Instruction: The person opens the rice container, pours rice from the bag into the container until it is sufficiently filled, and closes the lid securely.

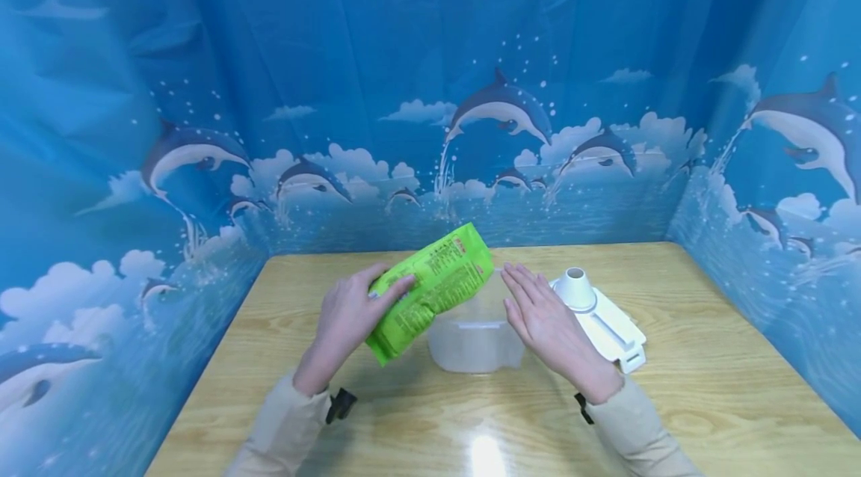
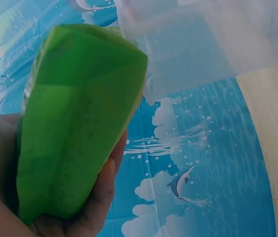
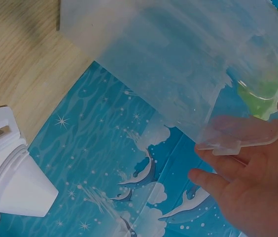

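My left hand (image 1: 346, 316) grips a bright green printed packet (image 1: 433, 286), thumb across its printed face and fingers behind. The packet is tilted above a clear plastic container (image 1: 474, 350) on the table, hiding part of its left side. In the left wrist view, the back of the packet (image 2: 80, 118) looks plain green. At the container's right side is my right hand (image 1: 548, 320), its fingers straight. Seen from the right wrist, this hand (image 3: 252, 187) lies by the rim of the container (image 3: 144, 64); whether it touches cannot be made out.
A white lid (image 1: 608, 331) with a cone-shaped spout (image 1: 576, 290) lies to the right of the container, close behind my right hand. The wooden table (image 1: 706, 387) is bordered at the back and both sides by a blue dolphin-print curtain (image 1: 377, 73).
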A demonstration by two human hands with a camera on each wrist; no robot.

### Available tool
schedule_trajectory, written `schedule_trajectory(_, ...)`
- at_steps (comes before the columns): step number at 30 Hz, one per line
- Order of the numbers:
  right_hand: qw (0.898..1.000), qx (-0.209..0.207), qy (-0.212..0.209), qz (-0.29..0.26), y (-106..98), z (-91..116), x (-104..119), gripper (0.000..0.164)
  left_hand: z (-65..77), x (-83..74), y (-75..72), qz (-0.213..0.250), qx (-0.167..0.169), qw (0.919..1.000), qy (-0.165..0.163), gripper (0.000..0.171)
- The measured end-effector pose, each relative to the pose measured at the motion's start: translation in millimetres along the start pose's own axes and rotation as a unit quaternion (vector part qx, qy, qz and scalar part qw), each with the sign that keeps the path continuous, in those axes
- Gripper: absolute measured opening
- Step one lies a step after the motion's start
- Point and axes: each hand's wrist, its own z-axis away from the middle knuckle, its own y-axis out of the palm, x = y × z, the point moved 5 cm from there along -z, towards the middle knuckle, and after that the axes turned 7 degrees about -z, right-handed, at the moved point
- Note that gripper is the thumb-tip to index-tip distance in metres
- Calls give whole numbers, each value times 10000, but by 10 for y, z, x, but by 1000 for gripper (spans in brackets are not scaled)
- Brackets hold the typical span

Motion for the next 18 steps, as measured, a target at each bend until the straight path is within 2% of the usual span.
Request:
schedule_trajectory(7, 10000, 23, 29, -21, -1, 3, 4, 53, -16, -26, -31, -268, -130, 9995, 120, 55)
schedule_trajectory(13, 10000, 9, -16, 4, -3, 1, 12, 52, -23, -24, -40, -284, -138, 9995, 98, 57)
schedule_trajectory(18, 10000, 7, 3, 2, -5, 3, 13, 53, -30, -36, -52, -348, -196, 9990, 213, 54)
